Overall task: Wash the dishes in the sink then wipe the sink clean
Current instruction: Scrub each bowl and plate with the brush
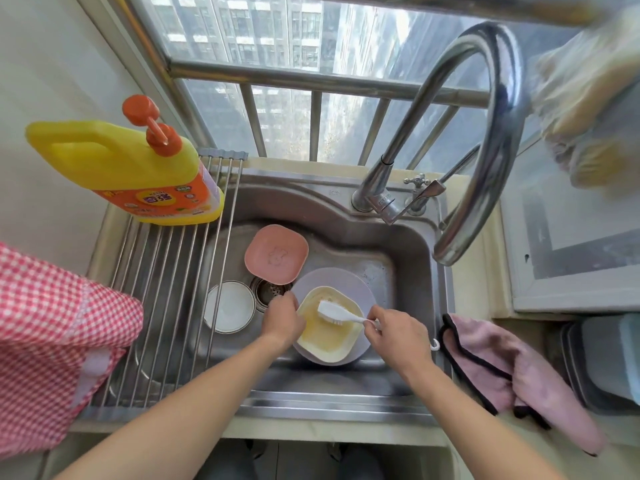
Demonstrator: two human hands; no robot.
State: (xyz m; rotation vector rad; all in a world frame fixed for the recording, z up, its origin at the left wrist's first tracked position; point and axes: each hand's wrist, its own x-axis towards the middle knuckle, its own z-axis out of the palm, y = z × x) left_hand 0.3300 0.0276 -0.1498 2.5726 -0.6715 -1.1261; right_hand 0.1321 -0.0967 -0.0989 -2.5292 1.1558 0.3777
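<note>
In the steel sink [412, 258] our left hand [281, 320] grips the edge of the cream square dish [325, 337], which sits on a lilac plate [332, 282]; our right hand [398, 332] grasps the white brush [337, 314], bristles down in the dish. A pink dish [276, 253] and white bowl [230, 306] lie nearby, a pink cloth [512, 379] on the worktop

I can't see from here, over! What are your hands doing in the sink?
Left hand holds yellow dish steady. Right hand grips white brush, bristles in dish. Pink dish and white bowl waiting. Nothing in the way.
</note>
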